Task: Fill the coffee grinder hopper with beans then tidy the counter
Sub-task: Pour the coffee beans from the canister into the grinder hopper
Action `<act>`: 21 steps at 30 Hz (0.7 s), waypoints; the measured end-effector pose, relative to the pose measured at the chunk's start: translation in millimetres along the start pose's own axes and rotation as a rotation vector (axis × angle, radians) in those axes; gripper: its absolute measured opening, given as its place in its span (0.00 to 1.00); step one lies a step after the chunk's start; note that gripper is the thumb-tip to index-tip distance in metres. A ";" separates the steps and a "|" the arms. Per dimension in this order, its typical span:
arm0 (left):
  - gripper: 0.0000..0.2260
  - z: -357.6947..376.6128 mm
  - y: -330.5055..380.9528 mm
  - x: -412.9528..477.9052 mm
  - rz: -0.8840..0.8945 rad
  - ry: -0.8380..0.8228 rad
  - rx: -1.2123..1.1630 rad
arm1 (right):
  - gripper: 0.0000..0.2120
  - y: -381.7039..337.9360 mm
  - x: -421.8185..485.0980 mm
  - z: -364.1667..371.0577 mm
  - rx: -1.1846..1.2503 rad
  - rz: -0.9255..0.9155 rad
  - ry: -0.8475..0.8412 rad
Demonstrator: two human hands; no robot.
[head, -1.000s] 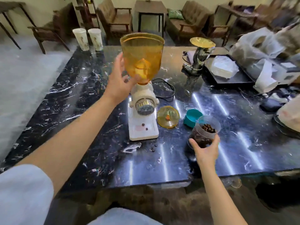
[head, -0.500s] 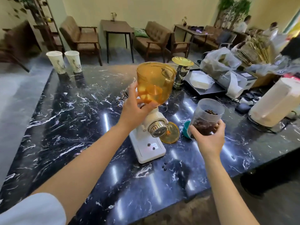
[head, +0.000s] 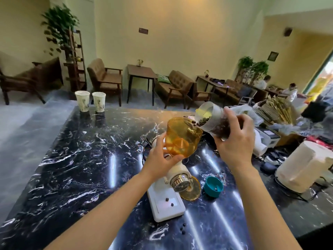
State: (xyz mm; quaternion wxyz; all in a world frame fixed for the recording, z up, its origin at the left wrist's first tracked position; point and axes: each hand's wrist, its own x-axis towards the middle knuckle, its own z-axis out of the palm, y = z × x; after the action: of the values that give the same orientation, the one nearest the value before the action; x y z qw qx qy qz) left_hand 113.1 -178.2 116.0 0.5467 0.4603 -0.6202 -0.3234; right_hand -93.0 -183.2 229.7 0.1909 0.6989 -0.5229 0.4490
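Observation:
A white coffee grinder [head: 166,204] stands on the black marble counter [head: 81,159], topped by an amber see-through hopper [head: 182,137]. My left hand [head: 160,159] grips the hopper's lower left side. My right hand [head: 236,141] holds a clear plastic jar of coffee beans [head: 211,117], tipped on its side with its mouth over the hopper's right rim. Beans spill at the jar's lip. Two beans lie on the grinder's base, and a few lie on the counter in front of it. The amber hopper lid [head: 192,191] and a teal jar cap [head: 213,186] lie right of the grinder.
Two paper cups [head: 90,101] stand at the counter's far left corner. A white appliance [head: 304,168], cables, plastic bags and a stack of paper items crowd the right side. Armchairs, tables and plants fill the room behind, with people seated far right.
My right hand has lifted the jar from counter level up and over the hopper, and tipped it sideways. My left hand has stayed on the hopper. The camera has tilted upward.

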 end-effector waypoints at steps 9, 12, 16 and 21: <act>0.38 -0.2 3.4 -1.1 -0.035 0.013 0.014 | 0.40 -7.8 18.1 -4.0 -0.210 -0.184 -0.030; 0.38 -0.9 6.1 -2.4 -0.024 0.019 0.033 | 0.40 -9.1 21.2 -5.3 -0.224 -0.218 -0.045; 0.38 -1.1 8.5 -4.2 -0.022 0.024 0.061 | 0.39 -11.8 24.6 -7.2 -0.250 -0.274 -0.053; 0.39 -0.7 9.1 -4.9 -0.028 0.049 0.097 | 0.40 -15.3 26.7 -7.4 -0.246 -0.280 -0.073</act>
State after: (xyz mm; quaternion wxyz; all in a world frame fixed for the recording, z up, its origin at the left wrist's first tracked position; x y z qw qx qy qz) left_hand 111.7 -170.3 122.5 0.5344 0.5026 -0.6149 -0.2893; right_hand -81.0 -186.8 258.8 0.3166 0.7521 -0.4781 0.3249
